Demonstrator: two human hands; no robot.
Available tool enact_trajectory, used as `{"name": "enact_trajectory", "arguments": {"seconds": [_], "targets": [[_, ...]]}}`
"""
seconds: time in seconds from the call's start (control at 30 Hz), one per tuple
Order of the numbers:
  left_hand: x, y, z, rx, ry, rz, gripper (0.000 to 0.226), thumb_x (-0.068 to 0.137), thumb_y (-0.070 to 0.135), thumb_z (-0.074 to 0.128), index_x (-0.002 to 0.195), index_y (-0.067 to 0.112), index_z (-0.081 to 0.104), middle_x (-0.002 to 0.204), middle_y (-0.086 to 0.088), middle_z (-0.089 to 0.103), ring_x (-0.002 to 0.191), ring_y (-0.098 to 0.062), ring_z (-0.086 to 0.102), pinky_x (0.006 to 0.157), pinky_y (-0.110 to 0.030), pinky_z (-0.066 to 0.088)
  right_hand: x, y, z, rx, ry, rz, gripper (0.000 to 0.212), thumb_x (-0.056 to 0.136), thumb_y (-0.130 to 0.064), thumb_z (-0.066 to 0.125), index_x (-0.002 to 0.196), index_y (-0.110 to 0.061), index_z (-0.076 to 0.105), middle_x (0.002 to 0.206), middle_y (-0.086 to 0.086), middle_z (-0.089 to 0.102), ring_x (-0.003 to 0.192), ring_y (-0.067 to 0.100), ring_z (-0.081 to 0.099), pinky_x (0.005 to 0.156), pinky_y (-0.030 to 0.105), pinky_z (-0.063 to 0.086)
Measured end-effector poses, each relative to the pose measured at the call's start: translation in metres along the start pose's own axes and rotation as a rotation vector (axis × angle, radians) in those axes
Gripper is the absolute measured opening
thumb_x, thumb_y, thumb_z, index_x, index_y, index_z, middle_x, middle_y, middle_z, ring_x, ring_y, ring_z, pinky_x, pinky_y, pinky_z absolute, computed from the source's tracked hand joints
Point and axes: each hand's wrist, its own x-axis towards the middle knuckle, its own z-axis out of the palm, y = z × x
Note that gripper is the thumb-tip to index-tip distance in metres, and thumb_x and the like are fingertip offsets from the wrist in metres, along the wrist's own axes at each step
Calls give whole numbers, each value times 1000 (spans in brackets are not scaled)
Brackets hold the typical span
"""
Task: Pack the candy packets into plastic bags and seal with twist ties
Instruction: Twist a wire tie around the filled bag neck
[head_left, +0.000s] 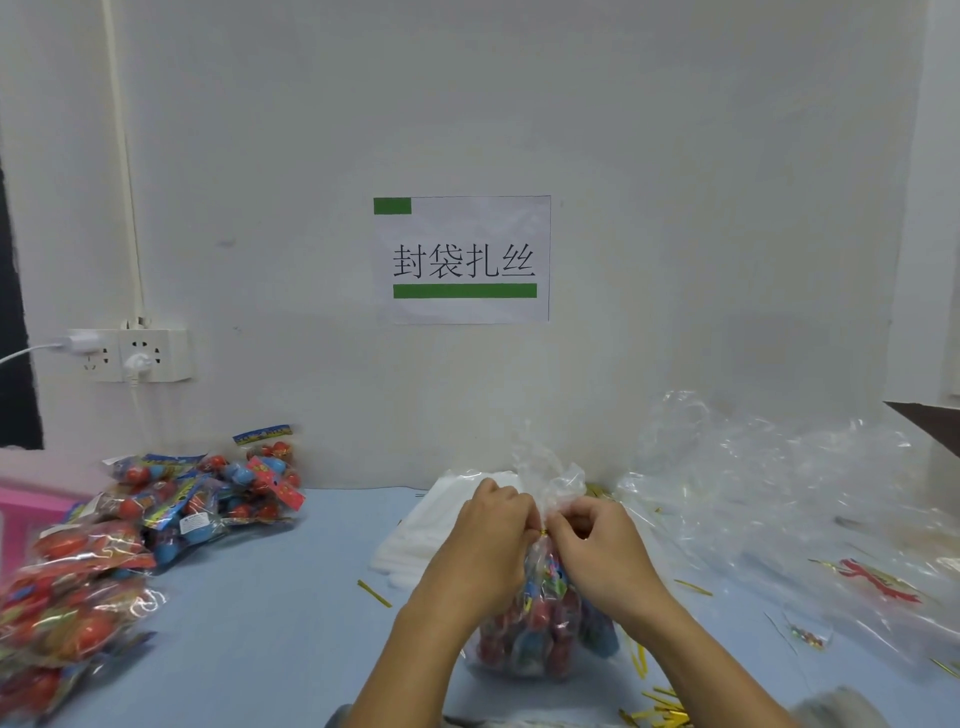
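Both hands, left and right, pinch the twist tie round the candy bag neck between them.

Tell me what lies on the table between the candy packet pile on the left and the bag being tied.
In the head view, mostly bare blue table separates the candy packet pile from the bag; one loose gold twist tie lies there.

Bare blue table lies open centre-left — candy packets crowd the left, loose plastic bags the right.
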Motion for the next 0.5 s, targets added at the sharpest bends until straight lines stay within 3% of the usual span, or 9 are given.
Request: {"name": "enact_trajectory", "arguments": {"seconds": [0.13,0.23,0.5], "targets": [[-3,1,-1,34,-5,11,12,102,22,48,102,17,59,103,4,56,103,-11,44,91,-29,44,0,0,1,-25,18,-32,26,96,-8,59,74,-12,72,71,3,71,68,14,66,64,23,51],[-4,2,-4,17,10,-18,11,100,25,51,100,19,60,102,6,57,96,-10,51,86,-30,48,0,1,1,-22,12,-48,24,96,-8,59,77,-14,74,73,-1,72,73,12,68,67,22,54],[-3,-2,1,-17,61,35,6,98,15,55,97,16,61,98,5,55,99,-8,45,87,-29,46,2,5,2,-25,23,-70,25,96,-9,61,75,-16,72,72,2,71,70,14,66,65,23,54]]}}
